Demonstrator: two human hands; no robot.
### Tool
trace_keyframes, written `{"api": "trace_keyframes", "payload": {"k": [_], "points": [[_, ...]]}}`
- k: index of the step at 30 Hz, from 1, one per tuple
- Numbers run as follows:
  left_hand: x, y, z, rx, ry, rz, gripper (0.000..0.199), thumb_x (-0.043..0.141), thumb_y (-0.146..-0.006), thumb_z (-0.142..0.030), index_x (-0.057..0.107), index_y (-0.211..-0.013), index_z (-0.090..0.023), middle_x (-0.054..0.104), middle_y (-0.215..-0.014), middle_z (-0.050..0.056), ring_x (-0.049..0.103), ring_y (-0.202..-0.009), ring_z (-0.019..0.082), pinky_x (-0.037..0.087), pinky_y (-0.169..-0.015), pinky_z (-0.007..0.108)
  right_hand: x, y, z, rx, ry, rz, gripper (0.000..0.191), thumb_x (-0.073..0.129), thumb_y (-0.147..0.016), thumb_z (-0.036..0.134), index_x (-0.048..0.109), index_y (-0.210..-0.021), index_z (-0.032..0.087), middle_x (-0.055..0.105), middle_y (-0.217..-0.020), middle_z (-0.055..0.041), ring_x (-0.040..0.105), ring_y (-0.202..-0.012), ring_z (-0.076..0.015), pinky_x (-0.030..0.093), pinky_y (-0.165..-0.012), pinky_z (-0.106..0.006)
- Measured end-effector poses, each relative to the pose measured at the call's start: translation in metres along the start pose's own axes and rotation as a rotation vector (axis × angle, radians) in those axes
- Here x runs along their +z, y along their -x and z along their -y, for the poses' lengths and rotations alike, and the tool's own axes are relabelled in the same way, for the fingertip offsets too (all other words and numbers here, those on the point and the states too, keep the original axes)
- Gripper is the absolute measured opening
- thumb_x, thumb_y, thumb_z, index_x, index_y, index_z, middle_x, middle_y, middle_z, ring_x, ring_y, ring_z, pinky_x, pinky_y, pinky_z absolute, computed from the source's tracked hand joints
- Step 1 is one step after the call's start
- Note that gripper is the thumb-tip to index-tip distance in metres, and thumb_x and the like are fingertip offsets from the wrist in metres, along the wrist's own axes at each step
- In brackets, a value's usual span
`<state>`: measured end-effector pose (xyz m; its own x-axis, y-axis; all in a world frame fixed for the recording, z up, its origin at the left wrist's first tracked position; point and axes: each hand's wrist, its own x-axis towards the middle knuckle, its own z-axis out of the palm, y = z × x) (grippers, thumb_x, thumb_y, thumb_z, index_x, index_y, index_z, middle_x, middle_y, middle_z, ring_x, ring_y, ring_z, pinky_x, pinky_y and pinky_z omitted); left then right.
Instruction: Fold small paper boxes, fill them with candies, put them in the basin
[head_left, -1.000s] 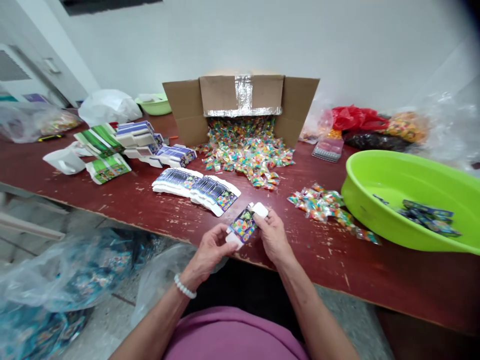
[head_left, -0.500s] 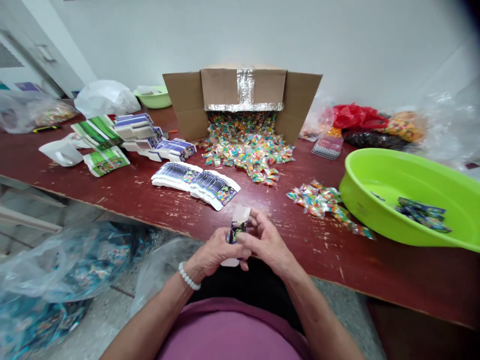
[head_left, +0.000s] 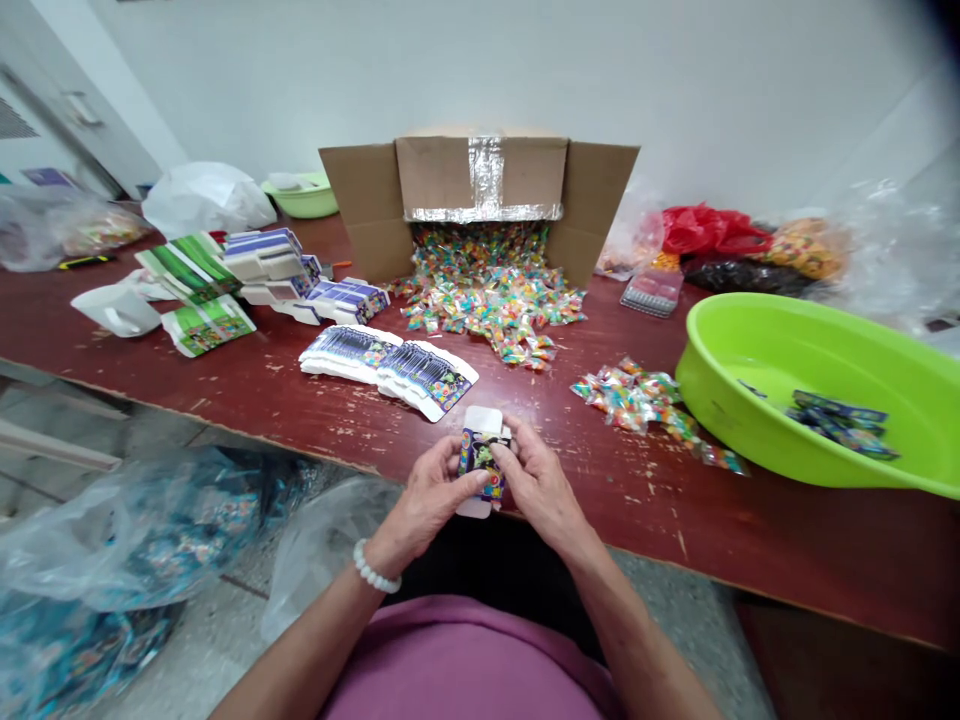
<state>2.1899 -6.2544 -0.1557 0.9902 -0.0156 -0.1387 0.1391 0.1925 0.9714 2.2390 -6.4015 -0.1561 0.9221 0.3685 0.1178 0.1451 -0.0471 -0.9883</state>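
Small purple-printed card box point(head_left: 481, 455), near red worktop's front edge point(head_left: 645, 540): our left hand point(head_left: 429, 492) and right hand point(head_left: 546, 492) pinch its sides, leaving end flaps point(head_left: 482, 418) free.

No text, label, brand, number or sign can be read. The small dark-blue carton point(head_left: 480, 455) at the lower centre of the frame carries colourful print, too small to make out. The print on the fanned row of flat cartons point(head_left: 427, 372) left of centre is equally illegible, as it is on the green cartons point(head_left: 210, 322) and the purple-and-white cartons point(head_left: 349, 300) at the left. The dark packets point(head_left: 844, 425) at the right show printed surfaces, too blurred to read.
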Motion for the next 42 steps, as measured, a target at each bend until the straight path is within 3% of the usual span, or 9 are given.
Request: {"api": "trace_keyframes", "payload": {"k": [3, 7, 12, 19, 22, 28, 33, 37, 42], "points": [[0.007, 0.003, 0.0, 0.071, 0.099, -0.076, 0.07, 0.078, -0.077, -0.027, 0.038, -0.135, -0.024, 0.072, -0.103, 0.007, 0.069, -0.086, 0.02, 0.056, -0.076, 0.033, 0.005, -0.001, -0.004, 0.049, -0.181, -0.097, 0.06, 0.066, -0.083, 0.029, 0.041, -0.138, 0.024, 0.07, -0.111, -0.0063, 0.067, -0.094, -0.0188, 0.052, -0.082, -0.032], [0.014, 0.006, -0.002, 0.144, 0.13, -0.103, 0.075, 0.075, -0.08, -0.025, 0.032, -0.141, -0.031, 0.069, -0.114, 0.005, 0.069, -0.092, 0.018, 0.056, -0.079, 0.029, 0.015, 0.001, -0.011, 0.071, -0.376, -0.118, 0.041, 0.069, -0.081, 0.032, 0.053, -0.117, 0.024, 0.072, -0.104, -0.0052, 0.068, -0.089, -0.0184, 0.053, -0.079, -0.031], [0.015, 0.007, -0.003, 0.153, 0.067, -0.133, 0.073, 0.072, -0.081, -0.025, 0.034, -0.143, -0.032, 0.058, -0.135, 0.008, 0.065, -0.105, 0.02, 0.054, -0.086, 0.03, 0.012, 0.0, -0.014, 0.036, -0.321, -0.102, 0.033, 0.069, -0.083, 0.033, 0.06, -0.113, 0.024, 0.071, -0.102, -0.0027, 0.066, -0.087, -0.0166, 0.051, -0.079, -0.029], [0.01, 0.011, -0.003, 0.046, 0.092, 0.005, 0.048, 0.071, -0.081, -0.027, 0.051, -0.124, -0.026, 0.063, -0.105, 0.004, 0.062, -0.08, 0.015, 0.055, -0.067, 0.026, -0.006, -0.01, -0.014, 0.092, -0.333, -0.06, 0.026, 0.075, -0.076, 0.043, 0.067, -0.075, 0.018, 0.067, -0.072, 0.0002, 0.058, -0.065, -0.0128, 0.046, -0.065, -0.026], [0.008, 0.012, -0.003, 0.067, 0.049, 0.027, 0.039, 0.068, -0.084, -0.027, 0.055, -0.12, -0.024, 0.064, -0.109, 0.005, 0.061, -0.089, 0.015, 0.053, -0.074, 0.025, -0.009, -0.013, -0.012, 0.108, -0.401, -0.056, 0.028, 0.082, -0.068, 0.039, 0.068, -0.081, 0.019, 0.068, -0.074, 0.0007, 0.06, -0.067, -0.0134, 0.047, -0.068, -0.027], [0.004, 0.014, -0.007, -0.033, 0.186, -0.016, 0.07, 0.069, -0.085, -0.037, 0.032, -0.145, -0.034, 0.065, -0.113, 0.006, 0.066, -0.089, 0.018, 0.054, -0.075, 0.03, -0.006, -0.007, -0.012, 0.002, -0.224, 0.001, 0.021, 0.076, -0.077, 0.038, 0.072, -0.083, 0.019, 0.07, -0.081, -0.0031, 0.063, -0.073, -0.016, 0.05, -0.07, -0.029], [0.007, 0.01, -0.008, -0.383, 0.336, 0.084, 0.058, 0.052, -0.084, -0.068, 0.061, -0.108, -0.016, 0.068, -0.082, 0.008, 0.065, -0.053, 0.017, 0.051, -0.049, 0.028, -0.006, -0.003, -0.01, -0.026, -0.149, 0.033, 0.022, 0.07, -0.082, 0.043, 0.072, -0.086, 0.021, 0.066, -0.079, -0.0017, 0.058, -0.06, -0.0128, 0.046, -0.052, -0.024], [0.013, 0.005, -0.004, -0.38, 0.253, -0.045, 0.061, 0.046, -0.085, -0.071, 0.063, -0.093, -0.013, 0.064, -0.066, 0.004, 0.058, -0.04, 0.014, 0.041, -0.039, 0.023, -0.009, -0.004, -0.005, -0.005, -0.114, 0.116, 0.025, 0.068, -0.083, 0.044, 0.071, -0.08, 0.02, 0.07, -0.084, -0.0033, 0.063, -0.064, -0.014, 0.049, -0.054, -0.024], [0.017, 0.001, -0.001, -0.319, 0.121, -0.041, 0.071, 0.037, -0.084, -0.077, 0.066, -0.089, -0.012, 0.066, -0.065, 0.005, 0.055, -0.039, 0.011, 0.037, -0.037, 0.019, -0.01, -0.008, -0.002, 0.111, -0.158, 0.146, 0.023, 0.074, -0.077, 0.039, 0.071, -0.086, 0.018, 0.072, -0.076, -0.004, 0.061, -0.052, -0.0136, 0.046, -0.043, -0.023]]}}
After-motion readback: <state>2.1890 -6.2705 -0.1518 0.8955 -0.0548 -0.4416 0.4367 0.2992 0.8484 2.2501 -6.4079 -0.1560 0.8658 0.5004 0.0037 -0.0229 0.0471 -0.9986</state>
